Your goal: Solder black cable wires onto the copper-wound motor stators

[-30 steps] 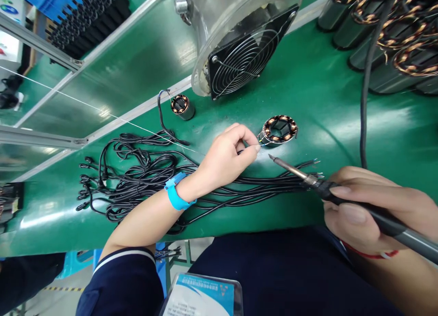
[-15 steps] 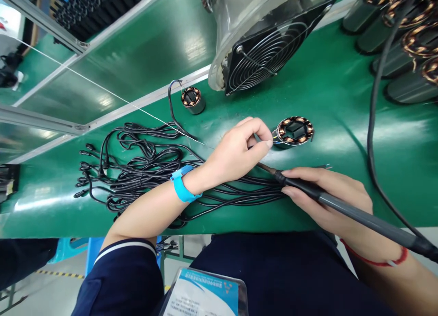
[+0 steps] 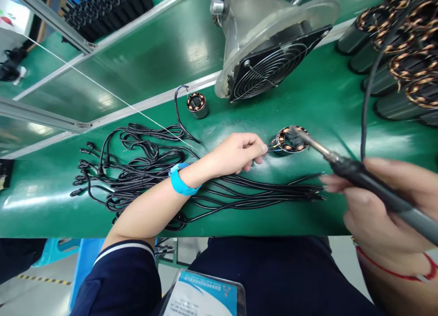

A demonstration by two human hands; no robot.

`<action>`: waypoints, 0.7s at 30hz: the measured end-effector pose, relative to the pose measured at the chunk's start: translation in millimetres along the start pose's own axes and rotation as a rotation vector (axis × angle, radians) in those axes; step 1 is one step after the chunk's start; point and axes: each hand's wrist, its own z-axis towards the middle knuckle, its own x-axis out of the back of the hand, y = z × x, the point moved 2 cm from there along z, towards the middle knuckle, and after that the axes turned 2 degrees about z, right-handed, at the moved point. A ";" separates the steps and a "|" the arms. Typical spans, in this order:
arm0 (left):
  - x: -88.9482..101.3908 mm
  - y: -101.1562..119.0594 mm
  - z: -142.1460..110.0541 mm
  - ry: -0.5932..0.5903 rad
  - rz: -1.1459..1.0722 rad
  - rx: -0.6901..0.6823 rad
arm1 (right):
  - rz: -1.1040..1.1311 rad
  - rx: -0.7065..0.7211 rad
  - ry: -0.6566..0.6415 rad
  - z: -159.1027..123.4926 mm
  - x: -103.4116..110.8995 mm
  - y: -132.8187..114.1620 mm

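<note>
Soldering iron (image 3: pixel 356 172) drawn back from the left hand (image 3: pixel 239 154)

Thin leads (image 3: pixel 274 148) are pinched there, at nine o'clock of the stator (image 3: pixel 286 147). Over the stator, apparently, the iron is held, gripped by the right hand (image 3: pixel 386 211) at four o'clock; the leads seem left unheated.

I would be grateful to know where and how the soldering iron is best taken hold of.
Best, I think, by the dark handle of the soldering iron, from the right, as the right hand does. The handle extends to the right, away from the slim bare metal tip, which points left over the copper-wound stator in this view and might be hot.
</note>
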 end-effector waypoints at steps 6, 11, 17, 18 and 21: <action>4.6 2.6 0.9 0.084 -0.259 0.033 | -0.233 0.126 -0.316 50.9 -21.9 -11.8; 7.5 -0.9 2.6 0.158 -0.331 0.027 | -0.197 0.180 -0.485 59.3 -43.6 7.3; 0.8 -0.1 4.0 0.160 -0.256 0.024 | -0.100 0.186 -0.434 51.2 -48.4 14.7; -0.5 0.5 4.3 0.157 -0.241 0.033 | -0.092 0.203 -0.427 50.9 -48.3 14.4; -1.3 1.4 4.3 0.135 -0.206 0.053 | -0.104 0.244 -0.400 51.6 -48.2 13.3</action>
